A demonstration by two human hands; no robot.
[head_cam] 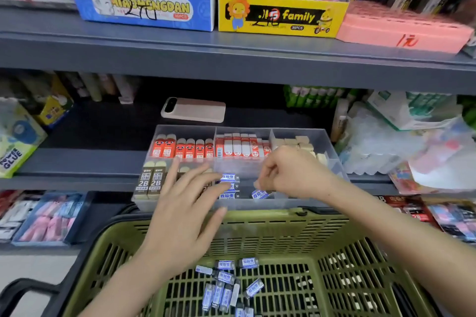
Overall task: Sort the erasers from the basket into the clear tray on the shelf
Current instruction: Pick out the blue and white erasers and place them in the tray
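Observation:
A clear divided tray [304,204] stands on the grey shelf, with red, brown 2B and cream erasers in its compartments. Three blue-sleeved erasers [229,185] are stacked in its front middle compartment. My left hand [185,211] hovers with fingers spread over that compartment, fingertips beside the stack. My right hand [288,175] pinches one blue eraser [259,193] low inside the same compartment. Below, the green basket [355,260] holds several more blue erasers [229,283] on its floor.
A phone [193,109] lies on the shelf behind the tray. Glue boxes [15,144] are at the left and plastic-wrapped packs [381,147] at the right. Blue [144,5] and yellow [280,14] display boxes stand on the shelf above. A lower shelf holds a bin of pink items [49,221].

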